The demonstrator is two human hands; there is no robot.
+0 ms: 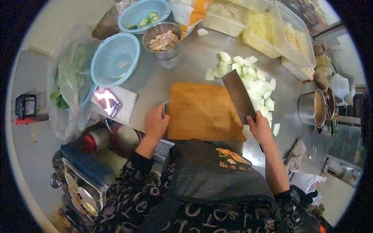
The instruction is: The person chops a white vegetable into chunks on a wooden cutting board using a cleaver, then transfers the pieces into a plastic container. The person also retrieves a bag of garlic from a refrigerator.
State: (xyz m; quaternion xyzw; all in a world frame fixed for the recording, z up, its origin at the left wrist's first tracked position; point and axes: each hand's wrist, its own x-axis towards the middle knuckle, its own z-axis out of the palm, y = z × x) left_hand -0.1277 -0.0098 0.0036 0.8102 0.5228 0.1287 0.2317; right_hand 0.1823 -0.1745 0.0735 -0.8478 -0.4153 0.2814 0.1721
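My right hand (pixel 259 126) grips the handle of a cleaver (pixel 239 97), whose broad blade lies over the right edge of a wooden cutting board (pixel 204 112). Against the blade's right side is a heap of pale green cut vegetable chunks (pixel 256 84) on the metal counter. At the board's left edge, my left hand (pixel 157 119) is closed around something with a small metallic part, mostly hidden by the fingers. Beyond the board stands a steel bowl (pixel 163 54) of pale diced pieces. One loose vegetable chunk (pixel 202 32) lies farther back.
Two blue baskets (pixel 97 70) (pixel 122 21) stand at left and back left, beside a plastic bag of greens (pixel 74 72). A lit phone (pixel 107 102) rests on a white cloth (pixel 128 102). Clear food containers (pixel 223 17) line the back right; a metal pot (pixel 306 107) is far right.
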